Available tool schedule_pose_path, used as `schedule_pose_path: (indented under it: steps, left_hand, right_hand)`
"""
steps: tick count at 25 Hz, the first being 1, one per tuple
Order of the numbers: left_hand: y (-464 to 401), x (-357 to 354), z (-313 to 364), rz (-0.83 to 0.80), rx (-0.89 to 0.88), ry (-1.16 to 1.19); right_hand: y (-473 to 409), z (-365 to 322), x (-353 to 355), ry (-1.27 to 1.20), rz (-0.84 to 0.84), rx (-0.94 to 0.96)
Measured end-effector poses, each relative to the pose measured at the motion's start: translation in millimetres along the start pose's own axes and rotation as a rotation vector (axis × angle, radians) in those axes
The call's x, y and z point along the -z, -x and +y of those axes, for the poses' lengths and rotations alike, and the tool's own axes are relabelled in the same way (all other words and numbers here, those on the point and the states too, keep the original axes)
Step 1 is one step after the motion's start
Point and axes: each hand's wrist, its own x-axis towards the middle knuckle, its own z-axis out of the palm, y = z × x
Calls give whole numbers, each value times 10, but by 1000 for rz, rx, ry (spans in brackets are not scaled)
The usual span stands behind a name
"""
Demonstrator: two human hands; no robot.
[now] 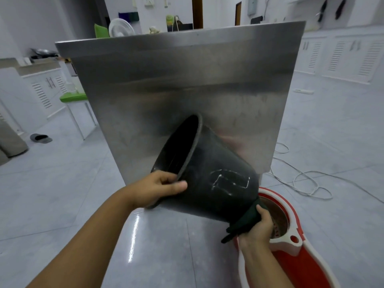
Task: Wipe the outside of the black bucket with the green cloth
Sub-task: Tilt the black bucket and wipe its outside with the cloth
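Black bucket (209, 179) is held tilted in the air above the pale tiled floor (62, 194), its open mouth turned up and to the left, its base pointing down to the right. White scratched marks show on its outer wall. Behind it stands a tall stainless steel cabinet (182, 84), whose side panel fills the middle of the view.

The left hand (160, 189) grips the bucket's rim at the lower edge of the mouth: its fingers (166, 177) curl inside the rim and the thumb presses on the outer wall, so they are clenched on the bucket.

The right hand (257, 227) is at the bucket's base, its fingers closed around a bunched dark green cloth (246, 220) that is pressed against the bottom corner of the outer wall. A tail of the cloth hangs loose below the hand.

Just beneath that hand and the bucket's base sits a red and white spin mop bucket (291, 246) on the floor. A white cable (301, 177) lies looped on the tiles to the right, and a grey slipper (40, 138) lies far off to the left.
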Motion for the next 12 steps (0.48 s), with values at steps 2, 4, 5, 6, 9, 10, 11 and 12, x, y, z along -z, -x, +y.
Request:
schedule_pose_path:
  steps: [2,4,5,6,9,10,11,12]
  left_hand:
    - [-91,-88,47,193,-15,264]
    - [-214,-239,80,448,26,316]
    - [-248,-306,93,530,53,315]
    - [-272,-338,93,590,76,315]
    - [-294,-296,65,645,122,323]
    - [-298,-290,60,628,119,325]
    - [-306,-296,52,612,110,321]
    - [-307,-320,63,593,91,301]
  right_hand:
    - [-24,31,-4,18,-8,23]
    - [-2,73,-31,105,-24,75]
    - [1,117,-45,197,-52,139]
    - [-3,167,-46,293,-93,232]
    - [-26,419,46,756,-264,707]
    - [5,536,96,896,-301,834]
    - [117,632,113,1005,-346,921]
    - [261,715,105,1075,-427,976]
